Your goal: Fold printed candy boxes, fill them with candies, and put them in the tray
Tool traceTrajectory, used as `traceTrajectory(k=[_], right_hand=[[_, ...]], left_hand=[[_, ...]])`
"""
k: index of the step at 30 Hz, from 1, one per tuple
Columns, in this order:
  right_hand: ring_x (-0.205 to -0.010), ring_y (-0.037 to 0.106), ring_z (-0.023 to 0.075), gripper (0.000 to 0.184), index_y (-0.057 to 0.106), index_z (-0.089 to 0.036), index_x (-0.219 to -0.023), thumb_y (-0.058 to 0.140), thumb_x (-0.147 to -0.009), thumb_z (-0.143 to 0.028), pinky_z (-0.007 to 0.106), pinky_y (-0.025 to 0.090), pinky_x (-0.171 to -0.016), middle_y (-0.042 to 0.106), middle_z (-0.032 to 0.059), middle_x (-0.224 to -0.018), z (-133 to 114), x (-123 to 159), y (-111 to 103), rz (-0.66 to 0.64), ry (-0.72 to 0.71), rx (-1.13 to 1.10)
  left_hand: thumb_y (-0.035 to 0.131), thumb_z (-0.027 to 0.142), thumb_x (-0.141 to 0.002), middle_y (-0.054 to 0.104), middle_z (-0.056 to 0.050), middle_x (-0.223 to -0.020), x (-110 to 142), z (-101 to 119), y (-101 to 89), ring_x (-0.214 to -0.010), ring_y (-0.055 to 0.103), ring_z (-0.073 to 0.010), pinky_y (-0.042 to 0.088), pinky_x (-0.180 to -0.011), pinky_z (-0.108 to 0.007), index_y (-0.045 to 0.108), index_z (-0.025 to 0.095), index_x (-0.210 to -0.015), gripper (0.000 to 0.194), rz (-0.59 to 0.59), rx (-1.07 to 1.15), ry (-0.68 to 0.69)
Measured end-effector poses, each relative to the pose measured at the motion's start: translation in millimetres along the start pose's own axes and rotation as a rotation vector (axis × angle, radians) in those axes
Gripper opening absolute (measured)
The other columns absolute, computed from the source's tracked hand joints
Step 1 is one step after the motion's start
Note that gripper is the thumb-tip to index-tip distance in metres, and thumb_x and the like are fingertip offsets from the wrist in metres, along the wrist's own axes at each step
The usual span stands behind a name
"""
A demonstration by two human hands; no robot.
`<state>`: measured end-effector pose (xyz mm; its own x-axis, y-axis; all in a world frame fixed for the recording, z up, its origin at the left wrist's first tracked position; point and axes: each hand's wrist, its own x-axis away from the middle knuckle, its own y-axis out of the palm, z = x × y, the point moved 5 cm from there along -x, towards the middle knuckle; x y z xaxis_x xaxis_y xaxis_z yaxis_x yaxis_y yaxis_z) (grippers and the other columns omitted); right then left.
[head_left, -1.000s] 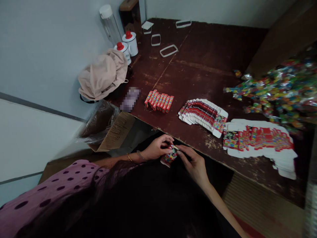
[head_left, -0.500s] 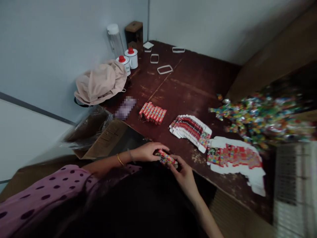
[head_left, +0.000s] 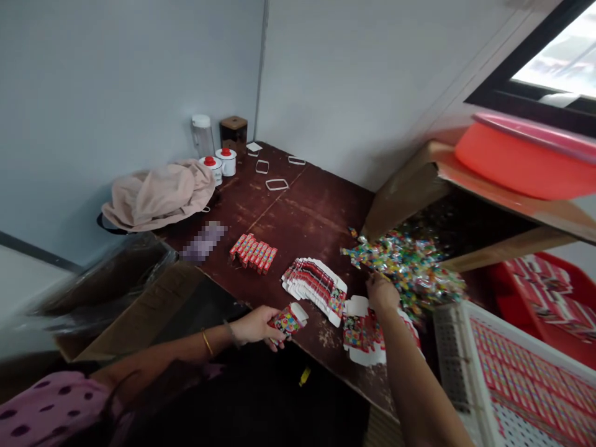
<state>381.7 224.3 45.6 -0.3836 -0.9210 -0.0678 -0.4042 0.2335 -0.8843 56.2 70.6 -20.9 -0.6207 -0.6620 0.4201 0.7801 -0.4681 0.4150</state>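
Observation:
My left hand [head_left: 255, 326] is closed on a small colourful carton [head_left: 289, 319] with its white end flap open, held at the near edge of the dark wooden table [head_left: 311, 214]. My right hand [head_left: 382, 290] is stretched out to the heap of bright wrapped sweets [head_left: 410, 267] spilling from a tilted cardboard box [head_left: 470, 192]; its fingers are hidden among the wrappers. Between the hands lie two fanned stacks of flat unfolded cartons [head_left: 316, 285] [head_left: 361, 326]. A row of folded red cartons [head_left: 254, 251] lies farther back.
A white perforated crate of filled cartons [head_left: 521, 379] and a red crate [head_left: 544, 292] stand at the right. An orange basin [head_left: 526, 158] rests on the tilted box. Beige cloth [head_left: 161, 192], two red-lidded white mugs [head_left: 221, 162], a bottle and white rings sit at the back. An open lined box [head_left: 135, 292] is on the left.
My right hand let go of the carton and reached forward to the sweets. The left hand keeps the carton, its flap now open. My view rose and swung right.

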Motion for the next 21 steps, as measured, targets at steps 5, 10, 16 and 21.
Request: traceTrajectory(k=[5,10,16,21], right_hand=[[-0.088,0.066,0.0249,0.035,0.069,-0.019,-0.095,0.051,-0.086,-0.048,0.036,0.049,-0.079,0.072,0.0096,-0.093,-47,73,11,-0.28,-0.187,-0.275],[-0.092,0.061,0.0232,0.031,0.069,-0.021,-0.09,0.053,-0.088,-0.048,0.038,0.046,-0.087,0.068,0.0074,-0.095,-103,163,23,-0.454,-0.512,-0.523],[-0.096,0.056,0.0273,0.025,0.072,-0.025,-0.085,0.055,-0.087,-0.044,0.047,0.041,-0.089,0.065,0.0079,-0.097,-106,172,32,-0.236,-0.693,-0.26],[-0.104,0.056,0.0257,0.028,0.072,-0.027,-0.097,0.051,-0.09,-0.044,0.043,0.044,-0.09,0.062,0.0083,-0.11,-106,187,44,-0.302,-0.643,-0.448]], left_hand=[[0.077,0.029,-0.064,0.063,-0.001,-0.08,0,9,-9.6,-0.063,0.063,-0.0122,0.054,-0.055,-0.026,0.053,0.017,-0.107,0.051,0.104,0.06,-0.001],[0.077,0.034,-0.068,0.065,-0.004,-0.084,-6,13,-3.6,-0.065,0.064,-0.0117,0.053,-0.057,-0.025,0.053,0.016,-0.111,0.052,0.019,0.041,0.005],[0.081,0.03,-0.064,0.065,-0.004,-0.088,-5,6,-3.5,-0.071,0.064,-0.012,0.053,-0.06,-0.025,0.056,0.015,-0.11,0.054,-0.032,-0.037,0.005],[0.078,0.044,-0.067,0.062,-0.001,-0.081,2,6,-2.7,-0.061,0.061,-0.0101,0.051,-0.052,-0.023,0.053,0.018,-0.114,0.059,0.013,-0.005,0.025]])
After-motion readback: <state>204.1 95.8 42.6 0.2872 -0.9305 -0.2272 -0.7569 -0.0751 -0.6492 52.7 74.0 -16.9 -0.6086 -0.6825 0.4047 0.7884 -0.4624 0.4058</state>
